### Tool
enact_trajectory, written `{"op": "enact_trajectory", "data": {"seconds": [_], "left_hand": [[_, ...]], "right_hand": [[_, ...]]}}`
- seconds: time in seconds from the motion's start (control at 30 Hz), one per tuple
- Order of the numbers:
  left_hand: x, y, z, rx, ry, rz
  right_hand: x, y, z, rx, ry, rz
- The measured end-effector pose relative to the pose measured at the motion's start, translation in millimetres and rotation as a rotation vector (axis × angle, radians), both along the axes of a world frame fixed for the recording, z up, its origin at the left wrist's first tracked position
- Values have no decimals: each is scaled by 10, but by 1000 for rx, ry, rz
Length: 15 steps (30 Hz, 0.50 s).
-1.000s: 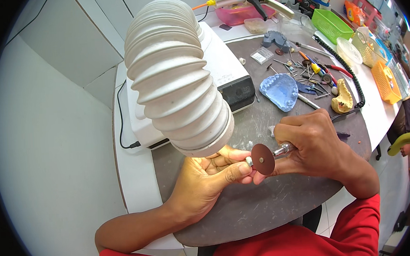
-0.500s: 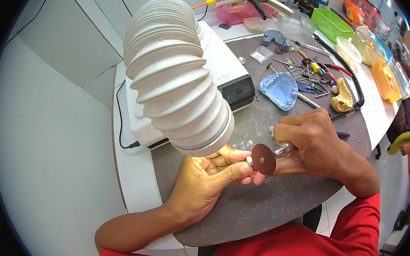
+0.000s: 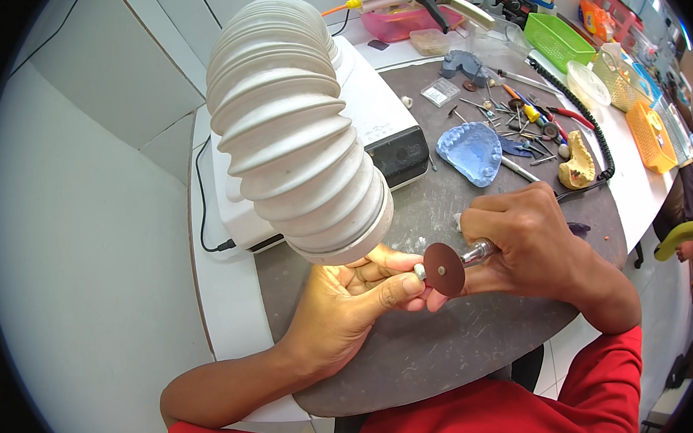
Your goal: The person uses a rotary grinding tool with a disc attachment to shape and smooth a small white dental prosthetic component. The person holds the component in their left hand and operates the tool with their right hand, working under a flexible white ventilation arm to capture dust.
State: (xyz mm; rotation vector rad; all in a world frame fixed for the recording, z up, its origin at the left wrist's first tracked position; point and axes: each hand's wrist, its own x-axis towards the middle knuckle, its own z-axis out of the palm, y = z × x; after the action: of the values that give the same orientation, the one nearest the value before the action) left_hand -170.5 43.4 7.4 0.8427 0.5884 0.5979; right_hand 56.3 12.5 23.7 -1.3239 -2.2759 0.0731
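Note:
My left hand (image 3: 359, 289) is closed, pinching a small whitish piece (image 3: 420, 271), perhaps a tooth crown, between thumb and fingers. Most of the piece is covered by the fingertips. In a fist-like grip, my right hand (image 3: 523, 241) holds a rotary handpiece (image 3: 479, 251) with a metal nose; its body is largely hidden by the fingers. A round brown abrasive disc (image 3: 443, 269) is mounted on the handpiece, right beside the whitish piece. Whether disc and piece touch, I cannot tell. Fingers of both hands meet below the disc.
A white ribbed suction hose (image 3: 294, 140) from a white machine (image 3: 379, 95) ends just above my left hand. Beyond my right hand lie a blue dental cast (image 3: 471, 153), a yellowish cast (image 3: 577, 163), and several burs and pliers (image 3: 570, 117). A black coiled cord (image 3: 590, 110) runs along the right.
The whitish piece seems slightly turned in my left fingers. Both hands and the handpiece stay nearly where they were.

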Motion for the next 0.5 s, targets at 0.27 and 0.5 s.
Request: {"op": "enact_trajectory", "data": {"seconds": [0.27, 0.5], "left_hand": [[-1, 4, -12, 4, -9, -7], [-6, 0, -13, 12, 0, -4]], "right_hand": [[8, 6, -14, 11, 13, 9], [-7, -1, -1, 8, 5, 11]]}}
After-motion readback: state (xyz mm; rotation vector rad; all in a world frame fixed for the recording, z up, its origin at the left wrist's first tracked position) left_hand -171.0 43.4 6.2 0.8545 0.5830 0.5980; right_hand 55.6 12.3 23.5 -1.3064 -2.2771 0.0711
